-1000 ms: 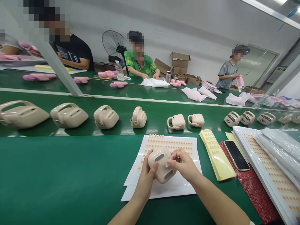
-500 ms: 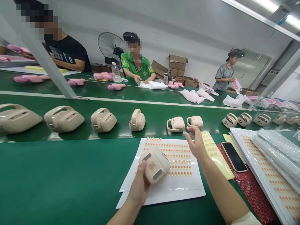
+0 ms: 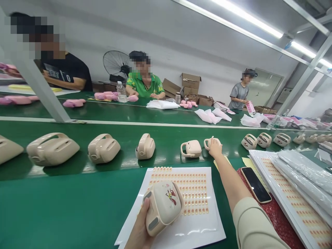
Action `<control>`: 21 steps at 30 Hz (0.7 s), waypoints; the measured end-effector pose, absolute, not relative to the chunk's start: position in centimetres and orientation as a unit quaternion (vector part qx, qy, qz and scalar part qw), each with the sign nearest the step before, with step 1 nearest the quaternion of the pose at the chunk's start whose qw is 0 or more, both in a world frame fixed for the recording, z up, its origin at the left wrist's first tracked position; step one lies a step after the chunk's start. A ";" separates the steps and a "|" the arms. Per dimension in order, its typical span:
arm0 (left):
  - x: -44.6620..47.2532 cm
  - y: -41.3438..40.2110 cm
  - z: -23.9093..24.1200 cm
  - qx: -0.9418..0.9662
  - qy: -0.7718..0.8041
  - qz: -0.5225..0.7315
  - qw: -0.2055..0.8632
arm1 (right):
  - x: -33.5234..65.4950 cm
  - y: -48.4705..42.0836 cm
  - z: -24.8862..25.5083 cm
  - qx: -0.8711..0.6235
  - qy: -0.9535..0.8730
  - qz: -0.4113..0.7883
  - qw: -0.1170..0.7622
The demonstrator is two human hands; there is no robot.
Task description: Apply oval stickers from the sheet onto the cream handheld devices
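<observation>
My left hand [image 3: 141, 231] grips a beige handheld case [image 3: 162, 206] with a red and black motif on its face, held low over a white sticker sheet [image 3: 197, 221]. My right hand [image 3: 215, 148] is stretched far forward and closes over a beige case [image 3: 209, 142] standing on the green conveyor belt [image 3: 166, 136]. A similar beige case [image 3: 191, 149] stands just left of that one. More beige cases line the belt to the left and right.
A phone [image 3: 255, 184] lies on a red pouch right of my arm, next to stacked sticker sheets [image 3: 293, 186]. Across the far belt three people work among pink cases, white bags, a fan [image 3: 116, 64] and cardboard boxes [image 3: 190, 81].
My right hand left the held case and reached forward to the case on the belt. My left hand turned its case so the printed face shows. The view tilted up.
</observation>
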State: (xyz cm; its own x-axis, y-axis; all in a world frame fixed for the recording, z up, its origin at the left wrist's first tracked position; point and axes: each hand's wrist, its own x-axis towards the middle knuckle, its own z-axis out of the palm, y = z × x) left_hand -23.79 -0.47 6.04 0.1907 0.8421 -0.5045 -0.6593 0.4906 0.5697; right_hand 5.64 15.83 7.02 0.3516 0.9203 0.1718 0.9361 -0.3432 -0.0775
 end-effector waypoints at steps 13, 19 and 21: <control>-24.2 -0.3 5.8 0.089 0.417 0.508 0.749 | 9.4 13.9 10.2 -0.872 -0.449 -0.067 0.181; -24.9 -0.2 4.7 0.098 0.383 0.512 0.763 | -0.4 14.6 7.3 -0.681 -0.714 -0.088 0.134; -25.1 -0.2 4.2 0.089 0.365 0.506 0.776 | -2.8 14.9 6.0 -0.660 -0.737 -0.080 0.121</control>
State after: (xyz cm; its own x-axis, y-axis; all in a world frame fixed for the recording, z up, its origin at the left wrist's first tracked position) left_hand -25.12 -0.24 4.24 0.2210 0.8507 -0.4769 -0.7210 0.4718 0.5075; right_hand -2.82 14.94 6.02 -0.0986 0.9537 0.2841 0.9924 0.1153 -0.0426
